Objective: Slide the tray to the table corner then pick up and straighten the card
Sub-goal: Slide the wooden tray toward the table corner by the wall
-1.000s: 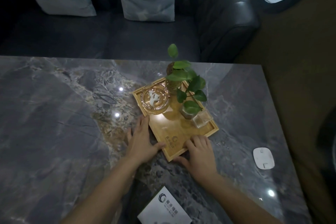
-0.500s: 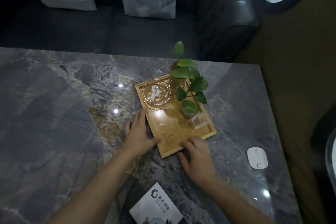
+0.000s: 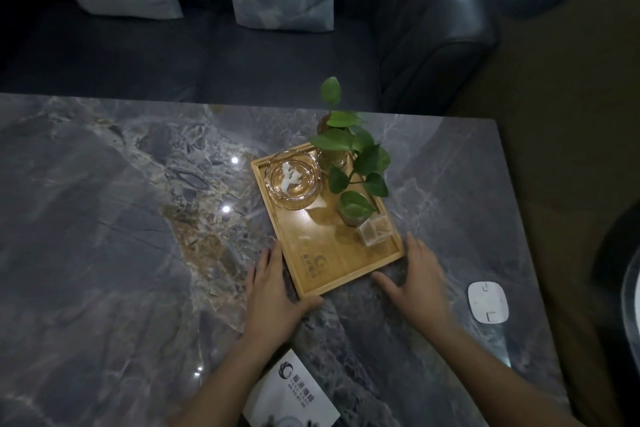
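your left hand [image 3: 273, 291] was flat on the grey marble bench [image 3: 104, 236], fingers spread open and pressed along the left edge of the rectangular bamboo tray [image 3: 332, 263], thumb hooked round its near corner. your right hand [image 3: 415, 281] was open too, just beside the tray's near right corner; can't tell if it was touching. the tray sat near the far right part of the bench, carrying a round glass ashtray [image 3: 292, 180], a leafy green plant in a glass pot [image 3: 353, 163] and a small clear box [image 3: 375, 230]. the white printed card [image 3: 294, 395] lay flat at the near edge, partly under your left forearm. a white rounded pad [image 3: 489, 302] sat well to the right.
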The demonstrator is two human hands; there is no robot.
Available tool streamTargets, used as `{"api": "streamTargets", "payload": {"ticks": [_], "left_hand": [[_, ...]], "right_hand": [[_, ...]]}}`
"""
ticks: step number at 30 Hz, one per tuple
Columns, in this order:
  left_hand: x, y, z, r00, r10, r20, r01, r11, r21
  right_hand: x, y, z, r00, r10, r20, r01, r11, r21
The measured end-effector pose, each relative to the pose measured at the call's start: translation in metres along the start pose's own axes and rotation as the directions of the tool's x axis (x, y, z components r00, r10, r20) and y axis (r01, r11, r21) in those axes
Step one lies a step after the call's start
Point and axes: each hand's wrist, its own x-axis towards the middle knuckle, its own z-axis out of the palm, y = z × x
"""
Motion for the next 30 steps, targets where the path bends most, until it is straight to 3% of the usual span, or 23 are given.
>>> {"api": "streamTargets", "payload": {"ticks": [11,30], "left_hand": [[0.001,0.004,-0.007,0.999,-0.024,0.043,0.024,1.000,0.012],[0.011,0.034,0.001,0.997,-0.016,0.078,0.012,0.999,0.052]], "right_hand": [[0.006,-0.002,0.005,0.997,-0.047,-0.053,0.048,0.999,0.003],[0.007,0.018,-0.005,0.997,0.046,-0.055,-0.046,0.999,0.015]]}}
